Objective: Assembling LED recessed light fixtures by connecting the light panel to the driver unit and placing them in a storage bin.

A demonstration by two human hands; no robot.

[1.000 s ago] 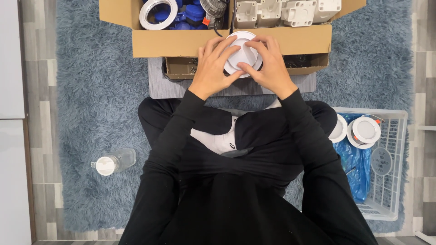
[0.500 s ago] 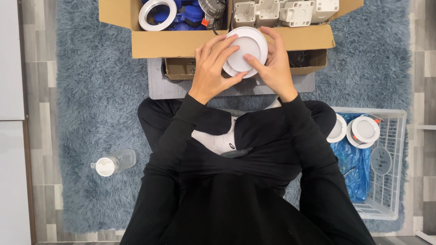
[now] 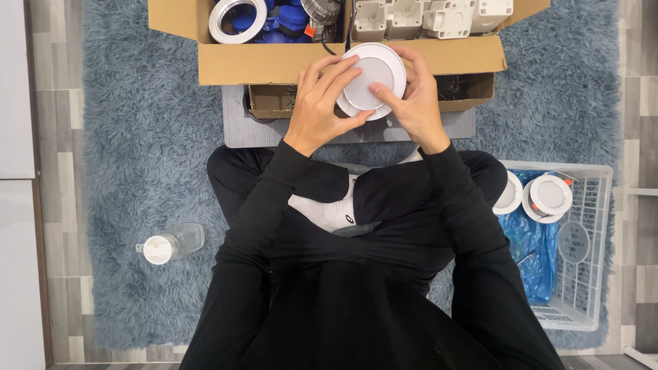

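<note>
1. While both hands close around it, the round white light fitting [image 3: 371, 80] sits upright on edge, just in front of the big cardboard box [image 3: 274, 63], flat face toward the camera.
2. Left hand [image 3: 321, 109] is wrapped on the fitting's left rim, fingers spread across its face; right hand [image 3: 411, 103] clasps the right rim, thumb pressed on the disc. Neither hand is free.
3. Judging by this grip, the piece in hand looks put together or nearly so; whether anything on its back remains to be fitted cannot be told, since the back is hidden.
4. Inside the cardboard box, beyond the fitting, lie a loose white ring [image 3: 238, 18], blue parts [image 3: 288, 17] and pale grey blocks [image 3: 432, 17], which suggests a stock of pieces not yet used.
5. Below the box's front wall sits a smaller open carton [image 3: 274, 103] on a grey board [image 3: 236, 130].
6. Far to the right of the box, a white wire basket [image 3: 589, 274] holds two similar white fittings [image 3: 548, 197] on blue plastic [image 3: 528, 253], apparently finished ones; much room remains.
7. Left of the box and nearer the person, a clear bottle [image 3: 171, 243] lies on the blue rug [image 3: 137, 171].
</note>
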